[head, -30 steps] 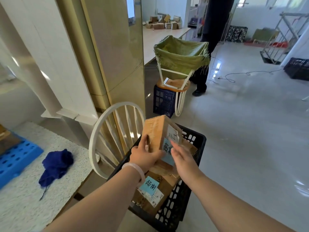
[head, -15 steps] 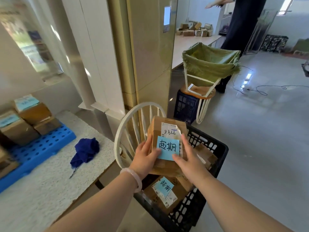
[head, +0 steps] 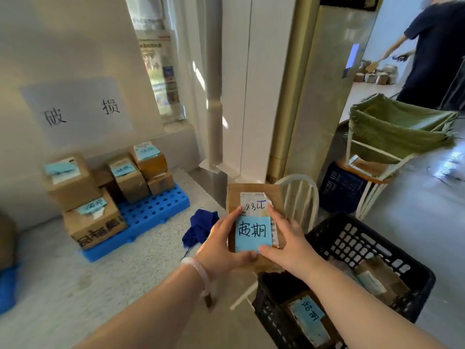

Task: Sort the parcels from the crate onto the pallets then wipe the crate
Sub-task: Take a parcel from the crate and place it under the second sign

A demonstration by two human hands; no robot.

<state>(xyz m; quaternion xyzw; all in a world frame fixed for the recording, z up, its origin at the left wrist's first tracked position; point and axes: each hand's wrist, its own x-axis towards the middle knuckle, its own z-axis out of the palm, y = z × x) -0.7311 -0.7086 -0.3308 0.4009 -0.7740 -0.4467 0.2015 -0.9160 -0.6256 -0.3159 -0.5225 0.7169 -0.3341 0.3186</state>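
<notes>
A brown cardboard parcel (head: 254, 200) sat between the left hand (head: 221, 245) and right hand (head: 289, 245), above the left edge of a black plastic lattice crate (head: 352, 238) holding more boxes (head: 309, 321). Left of it, a crumpled dark-blue cloth (head: 200, 226) lay just beside a blue perforated plastic pallet (head: 156, 210) bearing stacked cardboard boxes (head: 75, 182). A white spindle-back wooden chair (head: 299, 197) stood behind the parcel.

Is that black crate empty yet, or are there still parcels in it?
Not empty. Inside the black crate lie at least two: a parcel with a blue note and a second parcel nearer its right wall.
</notes>
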